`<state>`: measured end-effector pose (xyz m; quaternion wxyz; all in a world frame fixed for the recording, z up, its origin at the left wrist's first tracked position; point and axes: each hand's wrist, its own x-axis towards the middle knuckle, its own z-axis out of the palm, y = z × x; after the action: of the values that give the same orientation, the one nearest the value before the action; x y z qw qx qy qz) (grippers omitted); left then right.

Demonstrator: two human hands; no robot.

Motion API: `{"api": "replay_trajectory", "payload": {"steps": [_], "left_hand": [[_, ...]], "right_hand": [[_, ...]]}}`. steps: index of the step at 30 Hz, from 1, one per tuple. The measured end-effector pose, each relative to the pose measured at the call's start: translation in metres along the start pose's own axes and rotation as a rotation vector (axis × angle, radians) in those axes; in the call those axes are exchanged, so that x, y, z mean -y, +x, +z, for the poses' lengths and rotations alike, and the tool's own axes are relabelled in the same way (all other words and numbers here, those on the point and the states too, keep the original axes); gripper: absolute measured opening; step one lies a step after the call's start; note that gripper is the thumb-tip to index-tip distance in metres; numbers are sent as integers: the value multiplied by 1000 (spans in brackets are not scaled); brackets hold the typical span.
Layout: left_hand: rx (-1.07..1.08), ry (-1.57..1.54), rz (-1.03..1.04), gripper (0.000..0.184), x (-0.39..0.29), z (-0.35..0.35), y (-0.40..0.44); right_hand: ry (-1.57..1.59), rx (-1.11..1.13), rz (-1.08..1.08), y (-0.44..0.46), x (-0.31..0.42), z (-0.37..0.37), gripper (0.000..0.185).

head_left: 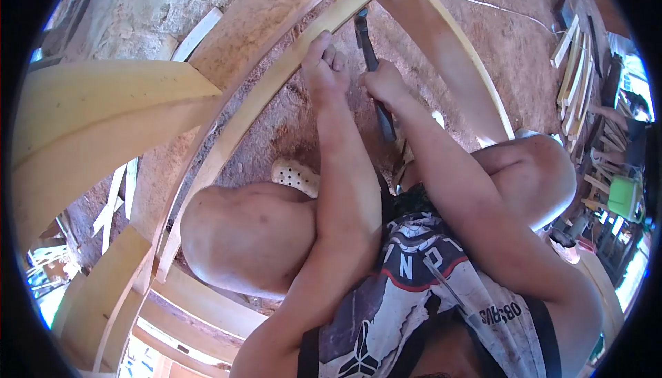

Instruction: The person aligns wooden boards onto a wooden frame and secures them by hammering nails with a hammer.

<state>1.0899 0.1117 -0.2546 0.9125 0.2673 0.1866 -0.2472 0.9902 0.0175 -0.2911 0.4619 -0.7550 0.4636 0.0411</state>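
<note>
My left hand (325, 68) is closed against the inner edge of a long, pale wooden strip (269, 85), its fingers curled; whatever they may pinch is too small to make out. A hammer (381, 117) with a dark handle is in my right hand (387, 83), gripped around the middle. Its head points up and away from me, close to the strip's far end and to the right of my left hand. The strip runs along the inside of a curved wooden frame (455, 54), which comes to a point beyond my hands.
Wide curved boards (117, 102) stand at the left, with slats (207, 302) below. Loose offcuts (110, 206) lie on the reddish dirt floor, and stacked sticks (576, 82) at the right. My knees flank my arms. Another person (631, 133) and a green container (623, 195) are at the far right.
</note>
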Motion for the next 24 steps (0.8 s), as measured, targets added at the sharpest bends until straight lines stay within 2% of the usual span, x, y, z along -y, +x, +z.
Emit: {"api": "replay_trajectory", "payload": {"steps": [1, 5, 7, 11, 14, 17, 19, 24], "left_hand": [[1, -1, -2, 10, 0, 1, -1], [14, 12, 11, 12, 0, 2, -1], [5, 11, 21, 12, -1, 3, -2], [10, 23, 14, 12, 0, 1, -1], [10, -8, 12, 11, 1, 0, 0], [18, -40, 8, 11, 2, 1, 1], [31, -50, 17, 10, 1, 4, -1], [46, -66, -51, 12, 1, -3, 3]], "right_hand": [[17, 58, 43, 2, 2, -3, 27], [35, 52, 32, 3, -1, 1, 26], [155, 93, 139, -6, 12, -4, 21], [240, 94, 164, -5, 11, 1, 17], [397, 113, 279, -15, 18, -3, 16], [490, 213, 364, -18, 20, -8, 15], [689, 231, 463, -17, 24, -8, 16], [713, 387, 468, -18, 36, -26, 27]]}}
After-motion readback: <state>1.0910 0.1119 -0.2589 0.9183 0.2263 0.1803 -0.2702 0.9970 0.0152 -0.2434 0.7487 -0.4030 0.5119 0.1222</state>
